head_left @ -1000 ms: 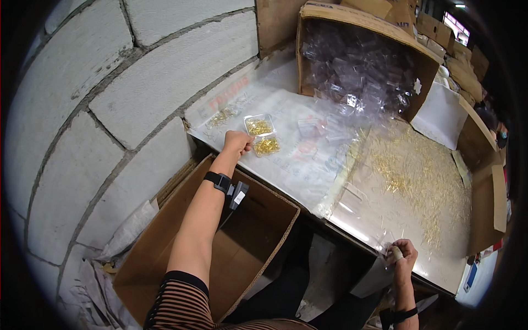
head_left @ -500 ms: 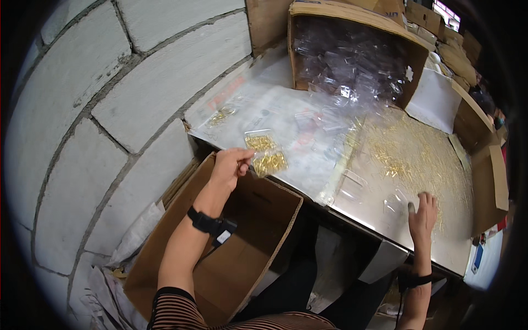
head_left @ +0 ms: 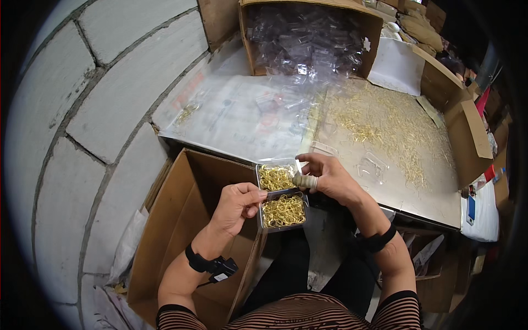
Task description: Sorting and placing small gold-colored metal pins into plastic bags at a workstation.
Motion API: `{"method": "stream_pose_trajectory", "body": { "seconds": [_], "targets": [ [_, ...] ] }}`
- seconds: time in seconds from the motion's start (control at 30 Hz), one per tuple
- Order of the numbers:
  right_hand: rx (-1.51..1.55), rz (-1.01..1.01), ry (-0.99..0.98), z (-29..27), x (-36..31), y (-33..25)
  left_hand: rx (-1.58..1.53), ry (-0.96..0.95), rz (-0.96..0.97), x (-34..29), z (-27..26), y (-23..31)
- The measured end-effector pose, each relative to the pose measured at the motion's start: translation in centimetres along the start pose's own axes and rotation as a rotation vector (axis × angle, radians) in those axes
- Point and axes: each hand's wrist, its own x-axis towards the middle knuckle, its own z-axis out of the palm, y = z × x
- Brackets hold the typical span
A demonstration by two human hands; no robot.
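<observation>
A clear plastic box (head_left: pixel 281 193) in two square sections is held up near the middle, over the edge of a carton. Both sections are heaped with small gold-coloured bent wire pieces (head_left: pixel 283 211) that look like hooks. My left hand (head_left: pixel 234 206) pinches the box at its left side, where the sections meet. With its fingers closed, my right hand (head_left: pixel 327 179) grips the upper section's right edge; a pale wrapping covers one digit. Whether the sections are two boxes or one hinged one, I cannot tell.
An open cardboard carton (head_left: pixel 190 231) stands below at the left. On the table lie scattered gold wire pieces (head_left: pixel 385 126) and a clear plastic case (head_left: pixel 373 166). Behind, a tipped carton (head_left: pixel 254 44) holds many clear cases (head_left: pixel 313 41). A block wall (head_left: pixel 126 71) bounds the left side.
My left hand has brought the filled box nearer to me and rightward. My right hand has left the table at the right and taken hold of the box. The view has shifted right.
</observation>
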Motion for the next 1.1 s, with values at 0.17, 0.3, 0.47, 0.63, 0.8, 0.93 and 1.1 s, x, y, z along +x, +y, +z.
{"method": "stream_pose_trajectory", "body": {
  "seconds": [0.17, 0.3, 0.47, 0.63, 0.8, 0.93, 1.1],
  "targets": [
    [-0.028, -0.146, 0.003, 1.3, 0.1, 2.2, 0.003, -0.034, -0.023, -0.5, 0.0, -0.7],
    [-0.120, -0.120, 0.061, 1.9, -0.1, 2.0, 0.001, -0.043, -0.032, -0.6, -0.4, -1.1],
    [-0.044, -0.023, 0.069, 2.2, -0.1, 1.8, 0.004, -0.040, -0.038, -0.6, -0.5, -1.3],
    [0.103, 0.031, 0.000, 2.0, -0.2, 2.1, -0.004, -0.039, -0.033, -0.6, -0.6, -1.4],
    [0.230, 0.062, 0.000, 2.5, -0.8, 2.2, 0.001, 0.000, 0.018, -1.0, -1.3, -1.3],
    [0.234, 0.082, -0.048, 3.2, -1.5, 2.4, 0.004, 0.071, 0.027, -1.2, -1.9, -1.4],
    [0.171, 0.062, -0.090, 5.1, -1.2, 2.9, -0.012, 0.137, 0.046, -1.2, -3.4, -2.1]
  ]
}}
